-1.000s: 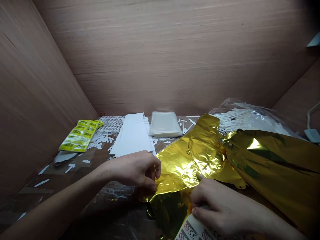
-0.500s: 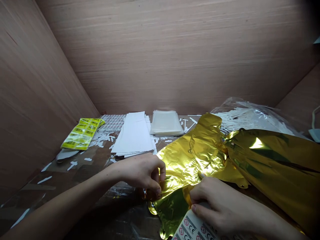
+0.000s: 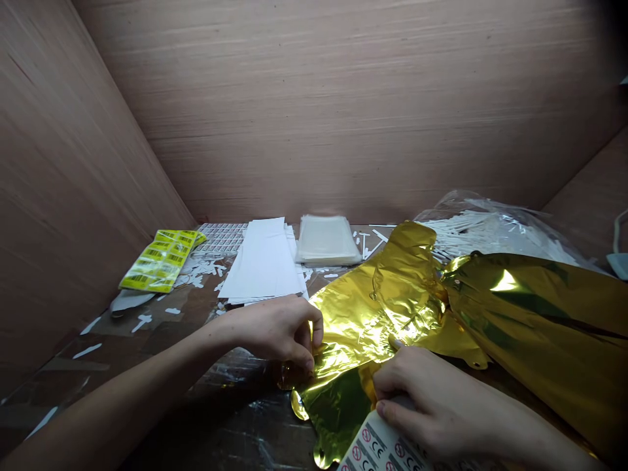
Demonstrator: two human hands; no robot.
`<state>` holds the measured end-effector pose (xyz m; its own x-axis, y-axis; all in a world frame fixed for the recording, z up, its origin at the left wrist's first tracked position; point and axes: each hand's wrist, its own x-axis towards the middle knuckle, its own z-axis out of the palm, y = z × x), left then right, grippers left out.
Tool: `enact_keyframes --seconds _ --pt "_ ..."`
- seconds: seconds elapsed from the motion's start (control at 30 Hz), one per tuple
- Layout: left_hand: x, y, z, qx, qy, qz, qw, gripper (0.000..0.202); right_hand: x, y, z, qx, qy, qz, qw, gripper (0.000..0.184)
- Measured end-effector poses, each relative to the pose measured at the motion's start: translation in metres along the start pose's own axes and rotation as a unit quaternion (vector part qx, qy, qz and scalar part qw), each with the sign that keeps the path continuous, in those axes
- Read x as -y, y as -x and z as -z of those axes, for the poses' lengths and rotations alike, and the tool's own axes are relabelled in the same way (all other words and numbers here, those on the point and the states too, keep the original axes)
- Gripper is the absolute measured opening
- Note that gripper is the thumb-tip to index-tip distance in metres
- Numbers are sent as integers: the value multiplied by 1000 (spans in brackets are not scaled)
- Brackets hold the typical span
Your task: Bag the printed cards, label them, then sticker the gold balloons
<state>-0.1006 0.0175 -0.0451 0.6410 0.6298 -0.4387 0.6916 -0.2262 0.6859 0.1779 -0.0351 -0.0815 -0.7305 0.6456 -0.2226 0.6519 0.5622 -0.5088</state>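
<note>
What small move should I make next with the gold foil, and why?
Probably draw the crumpled gold foil balloon gently taut with the left hand. Its fingers already grip the creased edge, while the right hand holds the white printed CE-marked card at the foil's lower end, so flattening first would likely help the card lie smoothly.

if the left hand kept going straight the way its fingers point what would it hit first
The left hand would meet the gold foil balloon first: its fingertips are already at the crumpled foil edge, though depth is hard to judge from this view.
</note>
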Motion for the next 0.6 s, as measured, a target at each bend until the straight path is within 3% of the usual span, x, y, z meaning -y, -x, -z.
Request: enact_keyframes --seconds 0.6 --pt "-9 4 1 -24 -65 16 997 21 0 1 1 -3 6 1 1000 23"
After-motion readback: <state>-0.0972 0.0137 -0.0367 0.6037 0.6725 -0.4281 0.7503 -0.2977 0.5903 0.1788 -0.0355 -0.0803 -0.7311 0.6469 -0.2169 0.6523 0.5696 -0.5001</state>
